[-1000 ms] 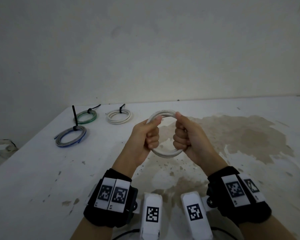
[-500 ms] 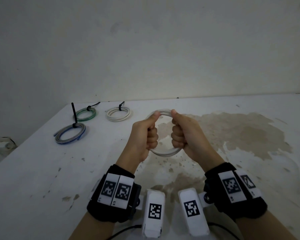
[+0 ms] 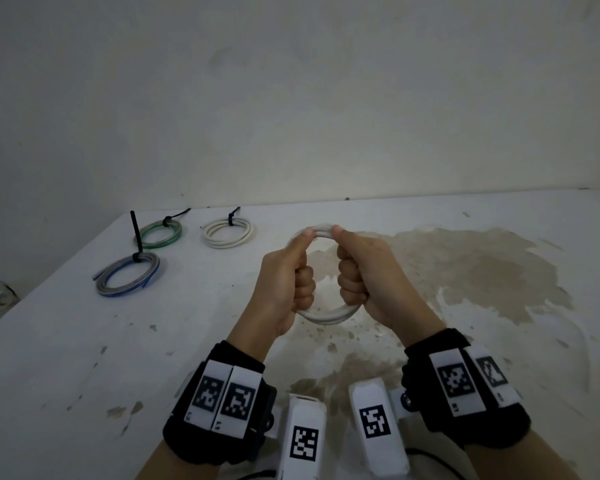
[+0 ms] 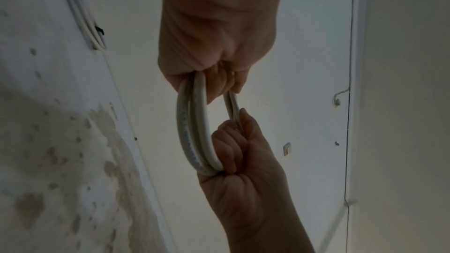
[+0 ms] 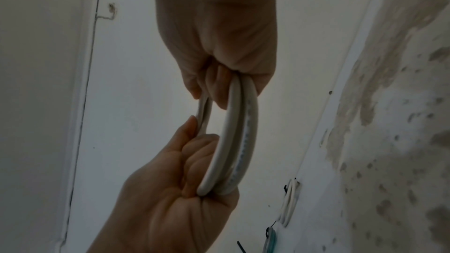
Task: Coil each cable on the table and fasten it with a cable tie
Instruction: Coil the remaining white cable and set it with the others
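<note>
White cable coil, at frame centre, is gripped by left hand and right hand on opposite sides; neither is nearer.

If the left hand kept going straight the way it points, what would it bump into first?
Probably nothing on the table. The left hand grips the white cable coil and points forward, towards the wall. The tied white coil lies off to its left, so the wall likely comes first, though depth is unclear.

White cable coil held between two fists.
It is gripped by the left hand above, the right hand below.
</note>
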